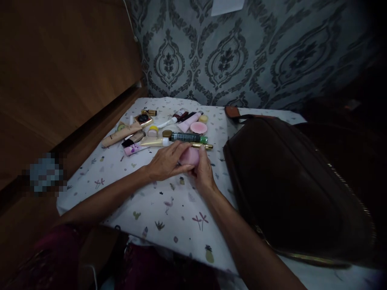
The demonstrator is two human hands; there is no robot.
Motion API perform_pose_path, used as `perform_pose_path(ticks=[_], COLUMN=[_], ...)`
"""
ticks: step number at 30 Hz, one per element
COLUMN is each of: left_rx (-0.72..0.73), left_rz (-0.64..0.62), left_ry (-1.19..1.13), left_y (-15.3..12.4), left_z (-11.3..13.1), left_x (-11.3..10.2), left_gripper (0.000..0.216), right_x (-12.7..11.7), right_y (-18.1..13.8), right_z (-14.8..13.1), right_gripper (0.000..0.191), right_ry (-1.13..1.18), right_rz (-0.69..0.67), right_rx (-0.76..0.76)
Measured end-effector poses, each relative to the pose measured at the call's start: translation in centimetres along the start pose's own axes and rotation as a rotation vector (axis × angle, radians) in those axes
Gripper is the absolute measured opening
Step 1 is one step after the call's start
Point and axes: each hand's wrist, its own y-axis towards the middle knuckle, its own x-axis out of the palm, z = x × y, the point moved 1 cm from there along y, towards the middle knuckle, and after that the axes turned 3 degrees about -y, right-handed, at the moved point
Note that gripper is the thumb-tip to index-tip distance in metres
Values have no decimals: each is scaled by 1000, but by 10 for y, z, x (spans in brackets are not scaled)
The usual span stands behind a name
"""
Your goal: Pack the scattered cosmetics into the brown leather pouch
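Both my hands meet over the middle of a white printed cloth (145, 201). My left hand (167, 161) and my right hand (204, 171) together grip a small round pink case (191, 157), fingers wrapped over its top and sides. Just beyond the hands lies a scatter of cosmetics: a pink round compact (198, 127), a dark green tube (185, 137), a beige tube (121, 135), a cream tube (154, 141), a gold pen-like stick (202, 146) and several small jars and bottles.
A large dark brown bag (290, 189) with a zip edge lies on the right half of the cloth. A wooden panel (60, 72) stands at the left and a patterned grey wall (242, 52) behind. The cloth's front edge hangs over my lap.
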Motion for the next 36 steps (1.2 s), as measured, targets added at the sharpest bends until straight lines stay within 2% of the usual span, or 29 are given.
perform_pose_path(ticks=[5, 12, 18, 22, 24, 27, 33, 36], left_rx=[-60, -257, -336, -459, -505, -489, -492, -394], left_rz=[-23, -86, -112, -29, 41, 102, 13, 29], left_ry=[78, 190, 193, -13, -165, -360, -525, -604], left_y=[-2, -2, 0, 0, 0, 0, -1, -1], left_z=[11, 32, 38, 30, 24, 20, 12, 7], left_x=[3, 3, 3, 4, 4, 2, 2, 0], left_gripper=[58, 54, 60, 43, 48, 52, 65, 67], right_x=[0, -4, -4, -3, -2, -1, -2, -1], right_y=[0, 1, -2, -5, -8, -12, -11, -8], right_z=[0, 2, -1, -3, -4, -4, -5, -7], right_gripper=[58, 57, 58, 49, 41, 38, 39, 45], right_ry=[-21, -28, -41, -139, -167, -133, -29, 38], right_rz=[19, 33, 51, 35, 10, -27, -9, -11], right_rx=[-31, -173, -157, -293, -344, -301, -218, -158])
